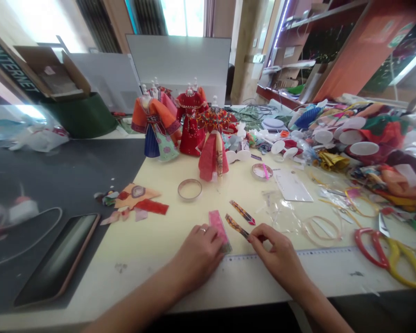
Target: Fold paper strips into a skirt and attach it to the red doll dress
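Note:
My left hand (199, 252) rests on the cream table (152, 249) with its fingers curled onto the near end of a pink paper strip (218, 226). My right hand (279, 252) pinches the near end of a narrow patterned strip (236, 225) that lies flat on the table. A second patterned strip (242, 212) lies just beyond it, untouched. A clear ruler (319, 253) runs along the table right behind my right hand.
Several paper-dressed dolls (190, 125) stand at the table's far middle. A tape ring (190, 189), paper scraps (138, 201), a phone (60, 259) on the dark mat, red-and-yellow scissors (390, 254) and a heap of craft materials (360, 138) surround the work spot.

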